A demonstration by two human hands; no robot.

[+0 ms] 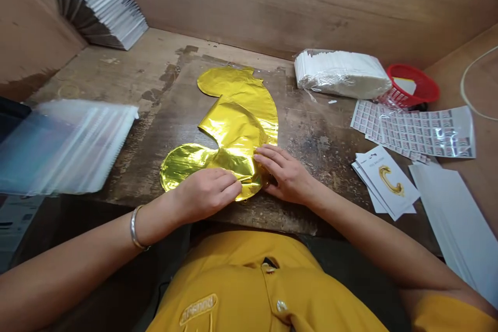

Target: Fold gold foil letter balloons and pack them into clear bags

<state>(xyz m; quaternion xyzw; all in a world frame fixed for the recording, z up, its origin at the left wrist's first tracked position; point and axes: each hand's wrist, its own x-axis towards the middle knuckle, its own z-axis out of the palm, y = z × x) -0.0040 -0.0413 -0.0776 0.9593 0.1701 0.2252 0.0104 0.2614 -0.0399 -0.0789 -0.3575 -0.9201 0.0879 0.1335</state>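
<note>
I'm watching hands working apart from each other: left hand (206,192) closing curled fingers on near part of gold foil balloon (239,116); right hand (290,174) touching its near right edge, grip I'm not able to tell. Balloon lying mid-surface (311,166), partly folded. Farther right, printed cards (392,182), sticker sheets (424,132), red basket (426,91) sitting; left, clear plastic sleeves (70,145) lying.

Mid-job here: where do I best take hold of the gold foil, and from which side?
Probably by the rounded far lobe of the gold foil, coming from the left and pinching its thin edge. It juts leftward and lies nearly flat, while the left hand and right hand are both at the near end.
</note>
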